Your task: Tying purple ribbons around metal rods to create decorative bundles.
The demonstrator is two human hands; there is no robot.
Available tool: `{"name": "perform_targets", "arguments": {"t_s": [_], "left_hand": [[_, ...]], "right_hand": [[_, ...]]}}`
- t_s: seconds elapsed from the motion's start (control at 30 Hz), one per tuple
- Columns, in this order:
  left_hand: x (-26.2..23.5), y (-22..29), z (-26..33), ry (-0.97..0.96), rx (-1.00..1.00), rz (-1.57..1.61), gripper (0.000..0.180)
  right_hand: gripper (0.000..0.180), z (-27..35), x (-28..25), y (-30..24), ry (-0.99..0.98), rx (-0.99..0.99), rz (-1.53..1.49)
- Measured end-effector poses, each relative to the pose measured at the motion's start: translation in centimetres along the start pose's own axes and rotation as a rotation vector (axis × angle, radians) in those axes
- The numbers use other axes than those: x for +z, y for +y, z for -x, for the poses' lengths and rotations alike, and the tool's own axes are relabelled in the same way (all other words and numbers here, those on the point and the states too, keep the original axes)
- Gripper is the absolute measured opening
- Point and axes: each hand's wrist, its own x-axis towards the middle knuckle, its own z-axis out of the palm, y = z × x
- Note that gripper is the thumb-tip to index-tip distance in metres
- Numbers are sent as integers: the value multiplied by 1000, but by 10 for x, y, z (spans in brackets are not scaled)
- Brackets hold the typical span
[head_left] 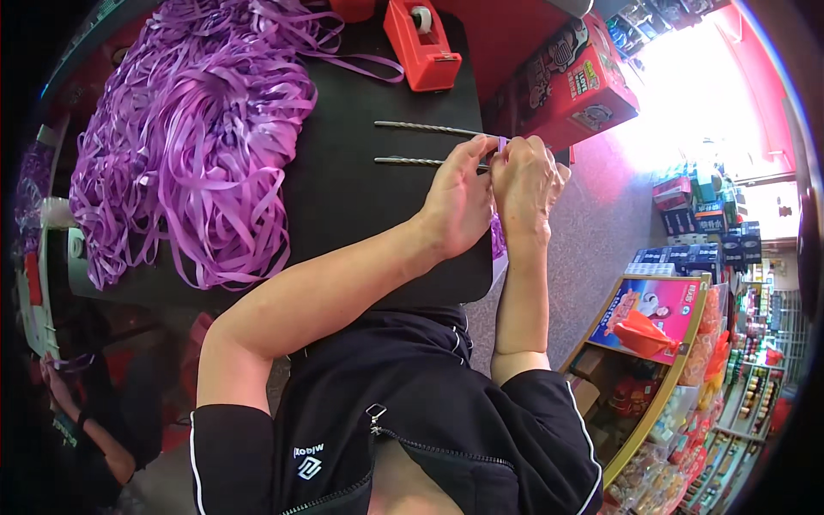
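Two slim twisted metal rods [421, 127], like long drill bits, jut out over the black tabletop [369, 223], one above the other. Their right ends disappear behind my hands. A narrow purple ribbon [502, 146] shows at the upper rod, pinched in the curled fingers of my right hand [525, 176]. Right beside it, my left hand [459, 202] has its fingers bent in at the rods; what they grip is hidden. More purple ribbon hangs below, between my wrists. A big heap of purple ribbon loops [227, 154] covers the table's left side.
A red tape dispenser [425, 51] stands at the table's far edge, near a red printed box [571, 81]. Right of the table are grey floor [592, 197], a gold-edged display case [652, 343] and stocked shelves. A person's arm [103, 438] shows at lower left.
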Motion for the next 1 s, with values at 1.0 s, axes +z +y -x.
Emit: {"name": "perform_targets", "arguments": {"t_s": [1.0], "left_hand": [[9,2,4,-92,44,-30,48]], "right_hand": [[17,-13,-4,-13,-179,37,74]]}}
